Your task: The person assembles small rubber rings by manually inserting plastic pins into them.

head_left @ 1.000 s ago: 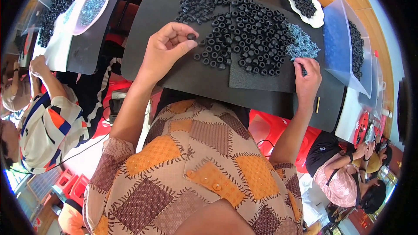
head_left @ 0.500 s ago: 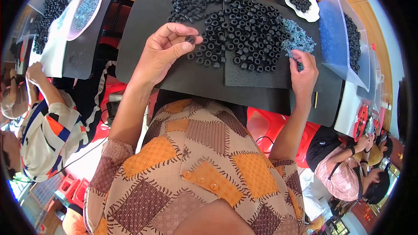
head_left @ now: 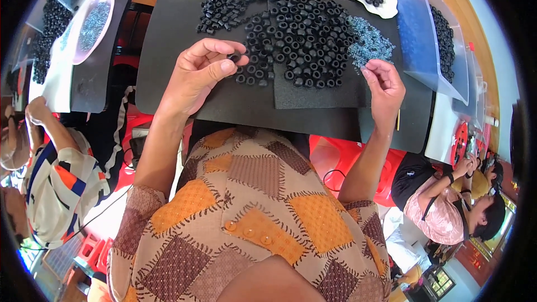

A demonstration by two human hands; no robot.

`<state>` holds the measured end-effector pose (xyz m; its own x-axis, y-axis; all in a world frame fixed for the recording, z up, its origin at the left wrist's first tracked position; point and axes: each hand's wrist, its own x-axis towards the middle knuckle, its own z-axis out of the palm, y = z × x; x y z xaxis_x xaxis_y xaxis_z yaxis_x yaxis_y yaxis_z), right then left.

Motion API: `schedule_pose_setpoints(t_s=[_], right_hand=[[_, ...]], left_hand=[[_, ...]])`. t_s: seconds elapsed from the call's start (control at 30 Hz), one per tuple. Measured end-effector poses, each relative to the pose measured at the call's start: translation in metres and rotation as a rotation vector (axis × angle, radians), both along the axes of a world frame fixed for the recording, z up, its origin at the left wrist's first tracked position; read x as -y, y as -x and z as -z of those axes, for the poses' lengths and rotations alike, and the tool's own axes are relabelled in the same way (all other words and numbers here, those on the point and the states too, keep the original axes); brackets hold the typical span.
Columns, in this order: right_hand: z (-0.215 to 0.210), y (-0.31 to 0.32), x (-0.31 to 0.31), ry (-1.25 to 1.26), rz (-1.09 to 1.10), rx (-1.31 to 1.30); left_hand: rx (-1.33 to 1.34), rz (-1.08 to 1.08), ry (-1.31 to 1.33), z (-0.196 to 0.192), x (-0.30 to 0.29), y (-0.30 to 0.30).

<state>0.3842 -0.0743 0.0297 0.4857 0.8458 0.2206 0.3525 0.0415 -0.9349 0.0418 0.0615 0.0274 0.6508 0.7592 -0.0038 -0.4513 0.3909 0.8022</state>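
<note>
The person's left hand [head_left: 197,75] was lifted a little above the black mat [head_left: 168,50] on the worktop, and its grip was pinching one small black ring [head_left: 234,57] between the thumb and the fingertips. That ring was held just beside the near edge of a big pile of black rings [head_left: 302,39] spread over the middle of the mat. The right hand [head_left: 386,86] was raised at the right side of the mat, its thumb and fingers pressed together on something too small to make out. It was just below a heap of tiny shiny grey bits [head_left: 369,42]. Farther back lay a smaller pile of dark ring pieces [head_left: 229,3]. A white dish [head_left: 390,6] with black rings stood at the far right, near a clear plastic bin [head_left: 425,45]. Another person in pink [head_left: 442,212] sat low on the right.
</note>
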Motion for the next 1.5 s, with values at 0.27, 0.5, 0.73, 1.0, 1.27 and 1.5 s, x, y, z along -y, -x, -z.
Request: schedule_pose_setpoints(t_s=[0.27,0.5,0.73,1.0,1.27,1.5], right_hand=[[-0.008,0.004,-0.002,0.021,0.015,0.241],[-0.016,0.01,0.0,0.155,0.039,0.475],[-0.007,0.004,0.002,0.109,0.125,0.563],[-0.001,0.01,0.003,0.015,0.129,0.183],[-0.042,0.114,-0.022,-0.197,-0.266,0.046],[-0.059,0.147,-0.04,-0.236,-0.349,0.194]], left_hand=[[-0.001,0.045,-0.02,0.001,0.005,-0.01],[-0.013,0.026,-0.062,0.002,0.004,-0.007],[0.0,0.03,-0.024,0.004,0.003,-0.002],[0.059,0.051,0.006,-0.001,0.007,-0.003],[0.114,0.129,0.164,-0.007,0.019,-0.019],[0.06,0.07,0.0,-0.003,0.023,-0.014]])
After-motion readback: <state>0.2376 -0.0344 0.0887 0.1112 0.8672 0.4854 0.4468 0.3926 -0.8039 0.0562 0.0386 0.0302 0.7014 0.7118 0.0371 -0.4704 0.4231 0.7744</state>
